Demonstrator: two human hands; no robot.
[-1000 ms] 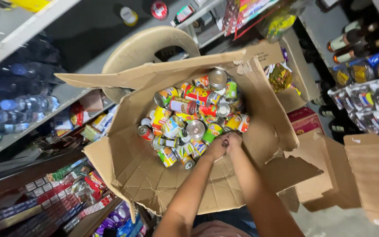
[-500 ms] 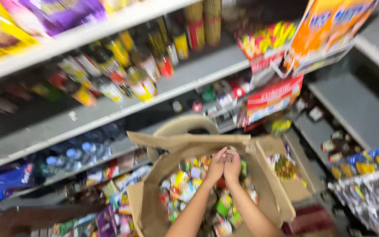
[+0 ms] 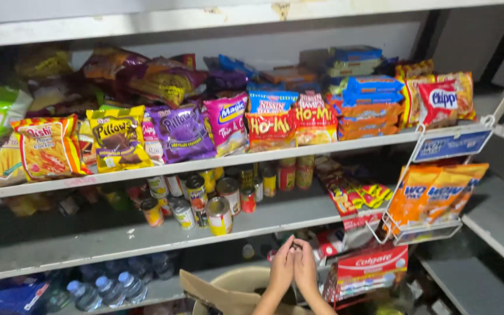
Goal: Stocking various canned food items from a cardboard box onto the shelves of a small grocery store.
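**Hands rise together from the box toward the can shelf**

Since the earlier frames, both hands have lifted out of the open carton and the view has swung up from the box to the shelves, so only the carton's torn flap (image 3: 217, 294) shows at the bottom edge now.

At far left, water bottles (image 3: 97, 291) lie on the lowest shelf, where heavy stock sits low. Above them, snack bags (image 3: 118, 137) stand upright along the front lip of the upper shelf, faces outward so they can be read. On the middle shelf, a cluster of cans (image 3: 205, 201) stands upright near the front edge, with bare shelf (image 3: 59, 242) to its left.

Lower centre, the left hand (image 3: 281, 271) and right hand (image 3: 305, 269) are pressed side by side, fingers curled inward and touching, as if cupping something small between them. What they grasp, if anything, I cannot tell; no can shows between the palms. They hover just below the can shelf, in front of a round tan bin (image 3: 246, 280).

To the right, red toothpaste boxes (image 3: 371, 268) are stacked flat, and a wire rack (image 3: 433, 227) clipped to the shelf holds orange packets (image 3: 433, 195) upright.
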